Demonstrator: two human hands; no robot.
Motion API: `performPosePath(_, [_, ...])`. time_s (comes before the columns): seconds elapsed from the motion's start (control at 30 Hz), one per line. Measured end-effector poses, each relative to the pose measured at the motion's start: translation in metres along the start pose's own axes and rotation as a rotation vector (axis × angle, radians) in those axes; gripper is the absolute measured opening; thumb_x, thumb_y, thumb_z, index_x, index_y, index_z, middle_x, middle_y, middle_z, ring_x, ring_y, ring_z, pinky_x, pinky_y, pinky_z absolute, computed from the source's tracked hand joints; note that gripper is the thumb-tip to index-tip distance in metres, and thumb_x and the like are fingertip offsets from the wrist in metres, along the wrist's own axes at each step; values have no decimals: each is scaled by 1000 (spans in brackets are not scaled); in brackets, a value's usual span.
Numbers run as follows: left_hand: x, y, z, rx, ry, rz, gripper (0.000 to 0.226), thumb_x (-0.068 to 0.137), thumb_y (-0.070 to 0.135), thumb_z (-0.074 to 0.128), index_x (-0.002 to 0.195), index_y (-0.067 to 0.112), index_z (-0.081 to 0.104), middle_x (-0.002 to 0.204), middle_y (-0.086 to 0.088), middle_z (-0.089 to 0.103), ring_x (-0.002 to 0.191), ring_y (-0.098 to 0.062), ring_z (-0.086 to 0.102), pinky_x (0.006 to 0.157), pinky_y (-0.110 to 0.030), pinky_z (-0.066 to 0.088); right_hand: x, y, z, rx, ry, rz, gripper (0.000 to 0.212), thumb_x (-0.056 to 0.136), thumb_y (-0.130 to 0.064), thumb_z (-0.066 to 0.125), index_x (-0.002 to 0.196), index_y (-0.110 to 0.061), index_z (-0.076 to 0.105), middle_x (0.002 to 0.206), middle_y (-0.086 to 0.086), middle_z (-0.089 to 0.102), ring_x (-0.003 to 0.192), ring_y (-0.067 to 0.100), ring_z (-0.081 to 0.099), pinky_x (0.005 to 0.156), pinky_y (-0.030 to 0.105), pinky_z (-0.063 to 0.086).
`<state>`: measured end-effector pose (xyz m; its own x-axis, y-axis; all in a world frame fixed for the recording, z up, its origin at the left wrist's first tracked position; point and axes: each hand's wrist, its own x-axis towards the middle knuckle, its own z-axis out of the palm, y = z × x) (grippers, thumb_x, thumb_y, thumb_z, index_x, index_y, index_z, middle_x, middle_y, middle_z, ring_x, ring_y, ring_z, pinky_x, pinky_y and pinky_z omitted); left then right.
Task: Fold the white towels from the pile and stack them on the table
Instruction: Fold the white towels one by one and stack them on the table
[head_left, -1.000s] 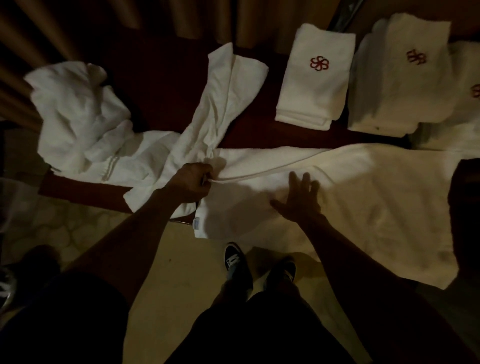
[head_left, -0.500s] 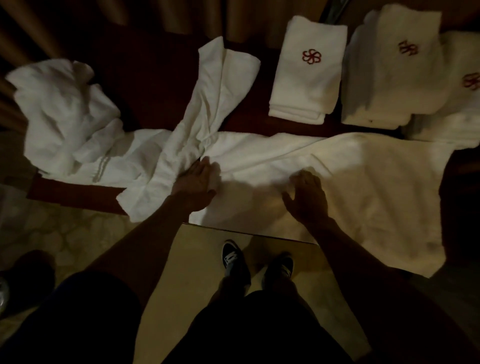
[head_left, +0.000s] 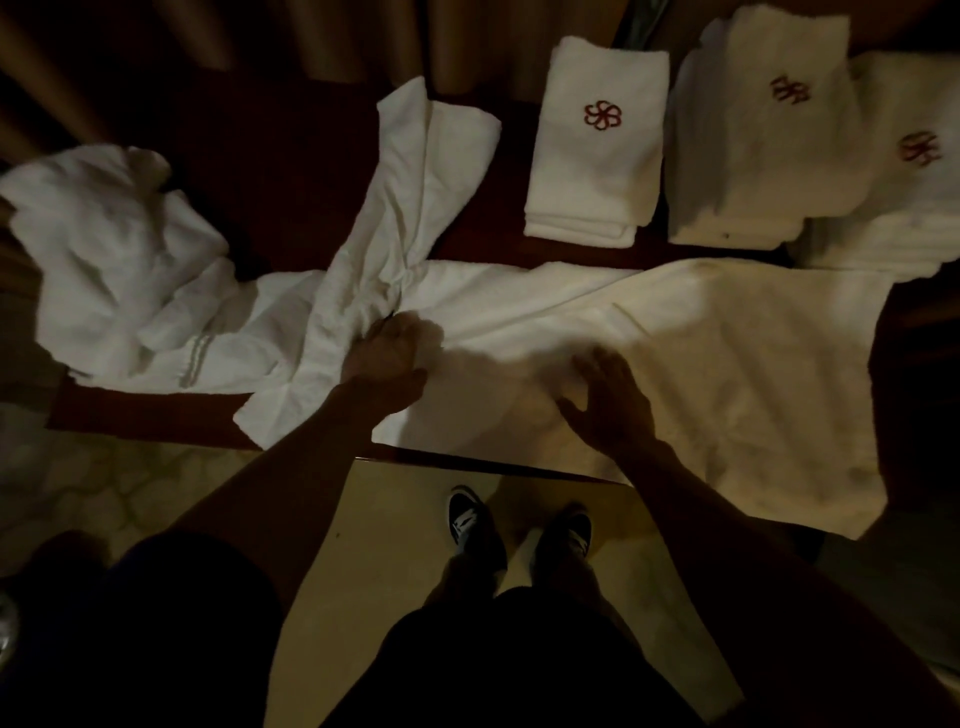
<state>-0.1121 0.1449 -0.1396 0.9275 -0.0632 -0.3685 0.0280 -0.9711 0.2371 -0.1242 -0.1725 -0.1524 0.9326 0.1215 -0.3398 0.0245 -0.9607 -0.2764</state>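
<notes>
A large white towel (head_left: 727, 364) lies spread across the dark table (head_left: 291, 197), its right end hanging over the front edge. My left hand (head_left: 387, 358) rests flat on the towel's left end. My right hand (head_left: 608, 400) presses flat on the towel near its middle, fingers spread. A crumpled long towel (head_left: 400, 249) crosses diagonally beside my left hand. An unfolded pile of white towels (head_left: 114, 260) sits at the left. Folded towels with a red flower emblem are stacked at the back: one stack (head_left: 597, 145) in the middle, two stacks (head_left: 758, 135) at the right.
The table's front edge (head_left: 467, 460) runs just under my hands. My two dark shoes (head_left: 519, 525) stand on a tan floor below it. Curtains hang behind the table. A dark object fills the right edge of the view.
My left hand let go of the towel edge it was pinching and now lies flat. My right hand slid slightly across the towel, staying flat.
</notes>
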Motion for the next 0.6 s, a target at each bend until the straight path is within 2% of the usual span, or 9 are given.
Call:
performPosePath(0.1, [1, 4, -9, 58, 62, 24, 53, 89, 34, 61, 137, 14, 49, 145, -12, 43, 133, -36, 40, 106, -50, 41, 5, -9, -4, 25, 184, -33, 43, 91, -32, 65, 128, -12, 59, 137, 13, 55, 130, 34, 48, 101, 47, 48])
performPosePath(0.2, [4, 9, -20, 50, 79, 30, 41, 90, 33, 64, 125, 13, 58, 133, -12, 50, 123, -35, 46, 96, -48, 47, 11, -18, -8, 41, 228, -53, 30, 88, -24, 68, 116, -11, 64, 123, 11, 61, 116, 32, 55, 91, 45, 52])
performPosePath(0.4, [20, 29, -34, 34, 65, 80, 43, 90, 41, 63, 126, 18, 57, 134, -7, 51, 124, -30, 47, 99, -45, 43, 8, -12, -22, 110, 250, -49, 35, 88, -23, 70, 120, -9, 64, 126, 13, 61, 119, 32, 55, 95, 47, 52])
performPosePath(0.6, [37, 90, -36, 21, 79, 186, 45, 89, 41, 65, 126, 17, 58, 133, -9, 52, 122, -31, 50, 97, -45, 45, -7, 35, -54, 148, 298, 27, 42, 90, -25, 69, 127, -7, 60, 132, 13, 58, 125, 32, 52, 100, 45, 49])
